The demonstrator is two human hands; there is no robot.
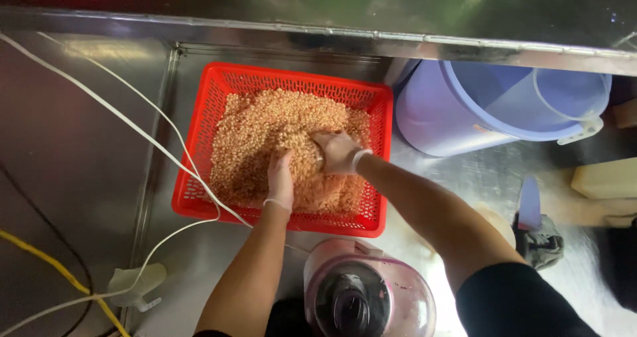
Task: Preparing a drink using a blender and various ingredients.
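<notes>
— Hands first, from the head view: what were they doing?

— Both wore thin clear gloves and were sunk in the heap of small pinkish-tan shrimp-like pieces (265, 138). The left hand (281, 179) lay palm down on the heap, fingers together and partly buried. The right hand (337, 152) was cupped, its grip curled round a clump of the pieces.

— And where did the pieces sit?

— They filled a red slotted plastic basket (199, 177), which stood on a wet steel surface (86, 151) below a steel ledge (464, 45).

— How far along did it look?

— Hard to judge. The whole heap was in the basket, piled higher at the middle, and nothing had been set aside anywhere in view. As a judgement, the working through of the heap looked under way, with most of it left.

— What else was around?

— A lilac bucket (438, 111) with a white handle lay tipped just right of the basket. A pinkish lidded jar with a dark cap (365, 297) stood near the person's body. White cords (139, 128) crossed the surface and the basket's left rim, a yellow cable (60, 270) ran at lower left, and a crumpled glove (136, 282) lay beside it.
</notes>
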